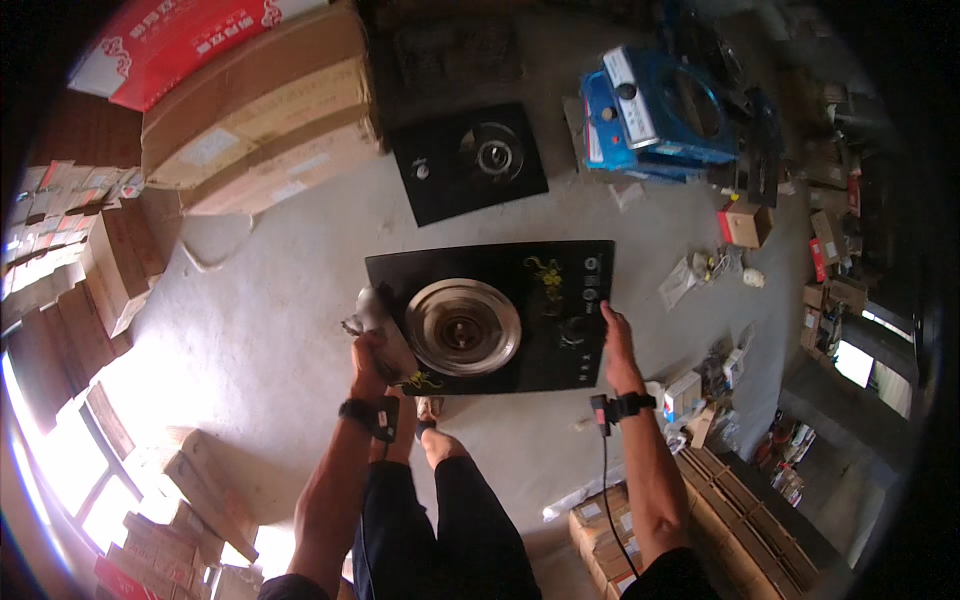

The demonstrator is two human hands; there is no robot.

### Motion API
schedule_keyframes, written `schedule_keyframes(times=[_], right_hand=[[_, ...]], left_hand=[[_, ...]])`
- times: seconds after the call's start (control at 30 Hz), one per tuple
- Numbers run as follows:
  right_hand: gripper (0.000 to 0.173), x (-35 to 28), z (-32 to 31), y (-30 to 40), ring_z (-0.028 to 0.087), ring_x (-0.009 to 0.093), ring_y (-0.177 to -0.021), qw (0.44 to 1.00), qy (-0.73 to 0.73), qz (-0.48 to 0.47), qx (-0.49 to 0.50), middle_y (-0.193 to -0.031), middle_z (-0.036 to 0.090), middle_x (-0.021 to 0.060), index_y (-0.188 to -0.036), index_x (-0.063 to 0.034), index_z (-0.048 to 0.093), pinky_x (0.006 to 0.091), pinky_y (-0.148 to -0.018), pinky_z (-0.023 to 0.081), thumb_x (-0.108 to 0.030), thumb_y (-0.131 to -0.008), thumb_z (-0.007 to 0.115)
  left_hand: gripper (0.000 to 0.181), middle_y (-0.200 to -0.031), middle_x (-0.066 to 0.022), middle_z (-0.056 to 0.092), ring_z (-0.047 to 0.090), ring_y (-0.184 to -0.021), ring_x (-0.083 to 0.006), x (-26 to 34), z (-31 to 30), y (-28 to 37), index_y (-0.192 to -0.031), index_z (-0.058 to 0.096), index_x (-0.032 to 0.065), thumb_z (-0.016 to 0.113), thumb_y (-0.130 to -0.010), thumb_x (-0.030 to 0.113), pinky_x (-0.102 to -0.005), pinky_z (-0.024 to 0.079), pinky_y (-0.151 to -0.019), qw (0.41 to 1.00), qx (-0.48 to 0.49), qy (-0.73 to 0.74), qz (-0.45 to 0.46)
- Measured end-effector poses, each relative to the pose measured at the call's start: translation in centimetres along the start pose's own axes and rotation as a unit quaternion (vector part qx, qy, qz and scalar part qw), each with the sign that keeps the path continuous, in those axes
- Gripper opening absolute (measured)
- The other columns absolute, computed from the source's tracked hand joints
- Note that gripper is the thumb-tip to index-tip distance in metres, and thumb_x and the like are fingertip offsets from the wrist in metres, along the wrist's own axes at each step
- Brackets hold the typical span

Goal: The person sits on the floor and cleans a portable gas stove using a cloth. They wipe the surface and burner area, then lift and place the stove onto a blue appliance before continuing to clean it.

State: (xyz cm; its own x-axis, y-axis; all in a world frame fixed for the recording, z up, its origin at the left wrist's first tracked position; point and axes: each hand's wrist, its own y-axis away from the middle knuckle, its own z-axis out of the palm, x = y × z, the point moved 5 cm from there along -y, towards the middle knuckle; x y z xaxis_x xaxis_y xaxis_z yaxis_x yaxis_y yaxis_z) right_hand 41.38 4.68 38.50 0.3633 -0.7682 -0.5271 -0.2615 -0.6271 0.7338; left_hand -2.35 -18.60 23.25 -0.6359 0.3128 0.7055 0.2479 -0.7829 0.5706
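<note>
A black glass gas cooktop [536, 322] is held out level in front of my legs. It has one round burner with a wide metal drip ring [463, 328], yellow flower prints and a dark knob [574, 332] on the right. My left hand [367, 369] grips its left edge, together with a pale, blurred object [388, 337] lying over that edge; its kind is unclear. At the opposite edge, my right hand [621, 349] holds the glass with the fingers mostly straight. Part of the grip is hidden under the cooktop.
Another black cooktop [450, 165] lies on the concrete floor [292, 315] ahead. Blue stove units [660, 112] are stacked at the far right. Large cartons [262, 127] stand at the far left. Small boxes and bagged parts [709, 270] litter the right side; flattened cardboard [742, 517] lies lower right.
</note>
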Motion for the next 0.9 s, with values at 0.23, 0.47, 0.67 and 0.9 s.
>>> schedule_keyframes(times=[0.23,0.47,0.67,0.9], right_hand=[[0.053,-17.0,-6.0,-1.3,0.044,0.013,-0.081,0.992,0.071,-0.051,0.088,-0.084,0.044,-0.0022,-0.108,-0.0026,0.066,0.0322,-0.078,0.040,-0.055,-0.100,0.064],[0.053,-28.5,-3.9,-5.3,0.053,0.015,-0.095,0.992,0.092,-0.079,0.024,-0.099,0.061,0.0020,-0.119,-0.0023,0.067,0.0320,-0.089,0.041,-0.051,-0.099,0.069],[0.043,-34.7,-2.0,-10.7,0.048,0.012,-0.094,0.991,0.103,-0.074,-0.051,-0.098,0.057,-0.0021,-0.113,-0.0081,0.069,0.0296,-0.086,0.036,-0.049,-0.098,0.069],[0.043,-44.4,-1.2,-18.8,0.049,0.013,-0.098,0.975,0.135,-0.130,-0.121,-0.095,0.053,-0.0008,-0.103,-0.0078,0.065,0.0304,-0.091,0.038,-0.050,-0.097,0.070]], left_hand=[[0.035,-0.115,-0.0043,0.057,0.058,-0.104,-0.0187,7.6,15.0,-4.8,-0.118,0.052,0.0155,0.071,-0.089,0.020,-0.0361,0.054,-0.089,0.961,0.002,0.263,-0.086],[0.031,-0.120,-0.0024,0.065,0.063,-0.109,-0.0200,14.8,21.3,-11.2,-0.113,0.066,0.0148,0.059,-0.092,0.036,-0.0348,0.053,-0.094,0.893,0.144,0.373,-0.206],[0.027,-0.101,-0.0054,0.068,0.065,-0.099,-0.0223,16.9,17.5,-16.7,-0.102,0.068,0.0142,0.061,-0.083,0.032,-0.0370,0.054,-0.088,0.953,0.182,0.144,-0.196],[0.016,-0.081,-0.0004,0.062,0.064,-0.071,-0.0202,20.5,22.3,-19.7,-0.089,0.062,0.0151,0.059,-0.081,0.028,-0.0340,0.052,-0.061,0.942,0.253,0.166,-0.144]])
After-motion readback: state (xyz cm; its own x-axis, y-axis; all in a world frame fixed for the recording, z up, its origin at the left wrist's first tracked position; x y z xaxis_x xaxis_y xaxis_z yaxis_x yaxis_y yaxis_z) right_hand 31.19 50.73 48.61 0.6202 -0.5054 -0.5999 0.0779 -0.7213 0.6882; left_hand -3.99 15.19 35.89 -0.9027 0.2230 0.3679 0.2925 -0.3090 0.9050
